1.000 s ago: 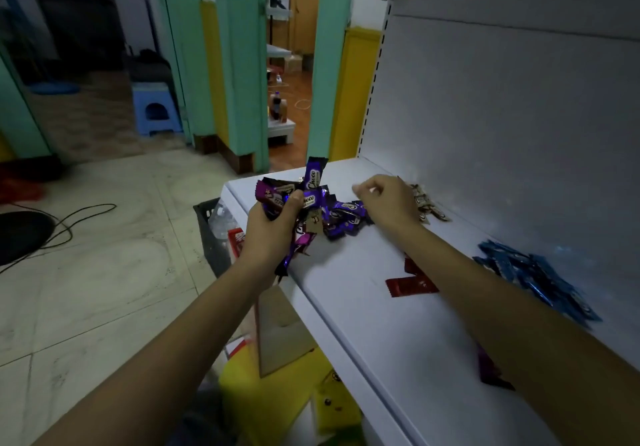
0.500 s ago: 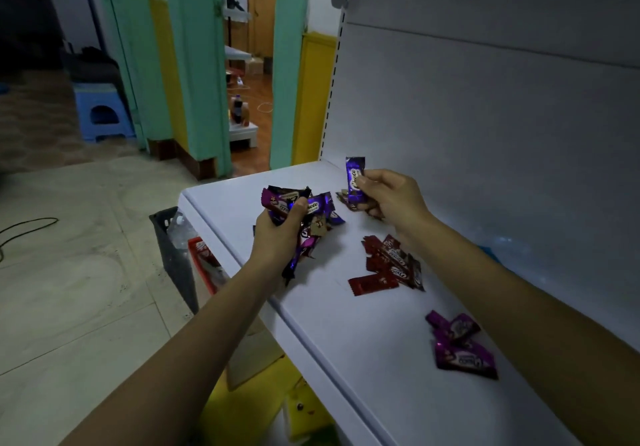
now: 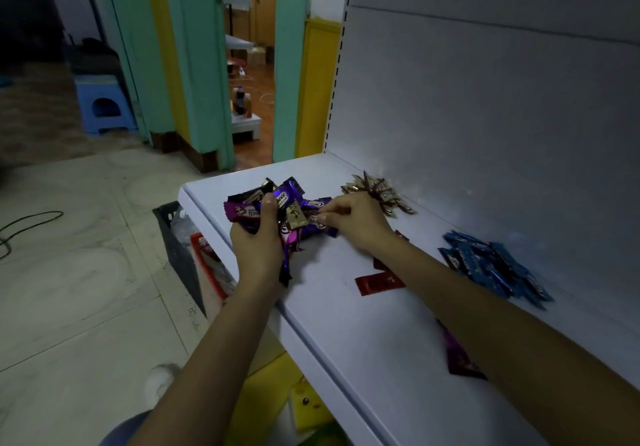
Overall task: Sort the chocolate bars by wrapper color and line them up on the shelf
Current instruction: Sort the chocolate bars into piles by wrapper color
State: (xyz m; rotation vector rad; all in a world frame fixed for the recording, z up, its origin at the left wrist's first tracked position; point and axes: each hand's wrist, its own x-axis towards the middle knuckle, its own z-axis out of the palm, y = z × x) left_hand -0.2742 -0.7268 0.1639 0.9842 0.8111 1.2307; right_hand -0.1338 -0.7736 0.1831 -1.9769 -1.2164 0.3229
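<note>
My left hand grips a mixed bunch of chocolate bars, mostly purple with black and gold ones, over the front edge of the white shelf. My right hand reaches into that bunch and pinches a purple bar with its fingertips. Sorted heaps lie on the shelf: gold bars at the back, blue bars to the right, and a red bar beside my right forearm. Magenta bars show partly from under that forearm.
The shelf's white back panel rises on the right. Under the shelf's left end stand a black crate and a red box, with yellow packs lower down. A cable lies on the tiled floor.
My right hand held a single purple bar up at the back of the shelf half a second ago; it has come back to the bunch. The left hand keeps its grip.
</note>
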